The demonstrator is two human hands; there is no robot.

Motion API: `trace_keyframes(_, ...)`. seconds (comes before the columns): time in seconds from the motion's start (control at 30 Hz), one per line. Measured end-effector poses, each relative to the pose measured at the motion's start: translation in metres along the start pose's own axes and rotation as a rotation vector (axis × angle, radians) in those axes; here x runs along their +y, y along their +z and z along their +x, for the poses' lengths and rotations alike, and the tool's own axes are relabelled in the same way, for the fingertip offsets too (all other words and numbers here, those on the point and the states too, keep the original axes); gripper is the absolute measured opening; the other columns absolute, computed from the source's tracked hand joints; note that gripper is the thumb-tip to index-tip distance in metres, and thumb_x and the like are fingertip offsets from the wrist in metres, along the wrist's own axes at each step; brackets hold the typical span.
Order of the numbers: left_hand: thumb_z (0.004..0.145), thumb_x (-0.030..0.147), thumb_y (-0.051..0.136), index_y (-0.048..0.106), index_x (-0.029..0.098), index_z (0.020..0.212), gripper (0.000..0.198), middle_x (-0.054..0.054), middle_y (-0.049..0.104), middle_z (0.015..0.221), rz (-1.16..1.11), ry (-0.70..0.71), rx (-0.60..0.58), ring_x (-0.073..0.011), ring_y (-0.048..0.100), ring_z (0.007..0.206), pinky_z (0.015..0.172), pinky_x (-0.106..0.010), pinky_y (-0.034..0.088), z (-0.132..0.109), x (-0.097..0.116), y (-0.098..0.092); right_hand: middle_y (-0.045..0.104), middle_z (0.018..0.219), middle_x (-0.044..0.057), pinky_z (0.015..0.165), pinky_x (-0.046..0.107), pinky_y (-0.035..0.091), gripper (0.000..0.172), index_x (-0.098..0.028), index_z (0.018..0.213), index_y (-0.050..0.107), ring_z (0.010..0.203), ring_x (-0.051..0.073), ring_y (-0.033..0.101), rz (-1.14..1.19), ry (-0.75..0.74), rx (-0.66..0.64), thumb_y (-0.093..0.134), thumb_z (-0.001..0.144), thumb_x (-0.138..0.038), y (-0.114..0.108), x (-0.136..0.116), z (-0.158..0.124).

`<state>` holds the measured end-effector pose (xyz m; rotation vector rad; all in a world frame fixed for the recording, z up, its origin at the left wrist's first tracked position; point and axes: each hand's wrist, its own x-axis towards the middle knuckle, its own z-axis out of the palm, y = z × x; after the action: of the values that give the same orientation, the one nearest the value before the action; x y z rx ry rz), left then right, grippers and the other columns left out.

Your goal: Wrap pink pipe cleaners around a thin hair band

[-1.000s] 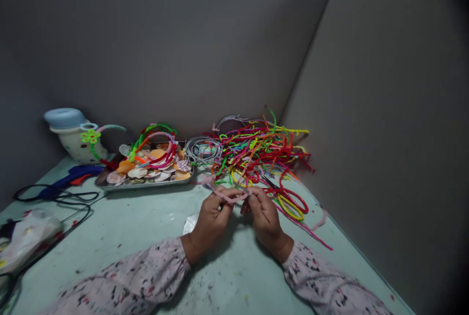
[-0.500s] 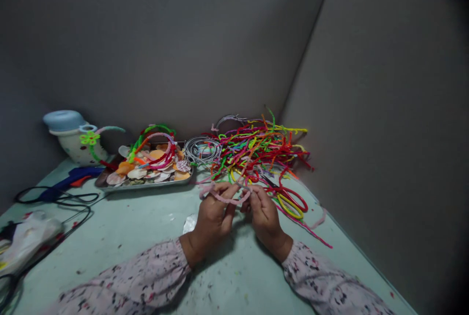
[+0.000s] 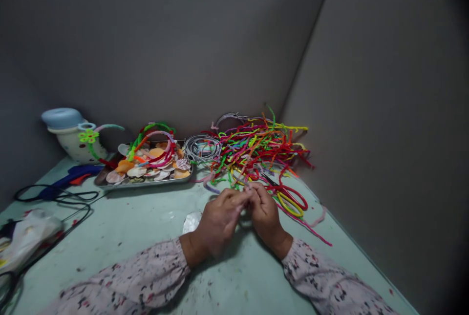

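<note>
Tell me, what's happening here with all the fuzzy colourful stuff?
Someone's right hand pinches a fuzzy strip, and their left hand, blurred, meets it there and hides much of the strip. Just past the hands lies a heap of bright fuzzy sticks, with scissors by the right hand. Farther left sits a metal tray of shells, with fuzzy loops on top.

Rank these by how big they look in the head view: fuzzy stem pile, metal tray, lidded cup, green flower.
Largest to smallest:
1. fuzzy stem pile
2. metal tray
3. lidded cup
4. green flower
</note>
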<state>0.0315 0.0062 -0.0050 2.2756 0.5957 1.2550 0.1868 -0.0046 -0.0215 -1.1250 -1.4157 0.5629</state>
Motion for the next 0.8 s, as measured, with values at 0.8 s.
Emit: trace_keyframes(0.8, 0.090, 0.020, 0.053, 0.066, 0.021, 0.101, 0.017, -0.006, 0.063, 0.093, 0.220, -0.097, 0.172, -0.0136, 0.062, 0.083, 0.073, -0.023, 0.051, 0.012, -0.012, -0.007, 0.062, 0.088, 0.004, 0.076, 0.030, 0.047, 0.022, -0.022, 0.101, 0.064, 0.084, 0.018, 0.058, -0.200, -0.137, -0.128, 0.044, 0.096, -0.028, -0.002, -0.006, 0.001)
